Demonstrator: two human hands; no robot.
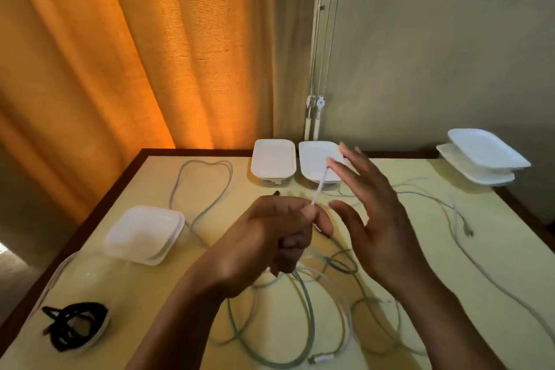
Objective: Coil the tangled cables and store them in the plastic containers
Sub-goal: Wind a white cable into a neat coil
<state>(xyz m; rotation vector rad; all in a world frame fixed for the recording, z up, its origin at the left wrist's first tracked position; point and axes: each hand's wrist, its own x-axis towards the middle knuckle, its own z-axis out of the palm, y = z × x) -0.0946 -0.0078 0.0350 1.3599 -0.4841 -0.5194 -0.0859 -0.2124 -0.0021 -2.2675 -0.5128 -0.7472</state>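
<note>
Left hand (pixel 270 234), fingers curled, grips a thin white cable (pixel 319 188). Its free end rises toward the right hand (pixel 375 219), which is held open with fingers spread and grasps nothing. Tangled white and pale-green cables (pixel 303 297) lie on the pale yellow table (pixel 186 273) beneath both hands. Two lidded white plastic containers (pixel 272 159) stand at far centre. A coiled black cable (pixel 72 324) sits in a clear container at near left.

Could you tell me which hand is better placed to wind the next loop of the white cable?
Probably the right. The right hand is open and free beside the white cable, while the left hand is busy gripping it.
</note>
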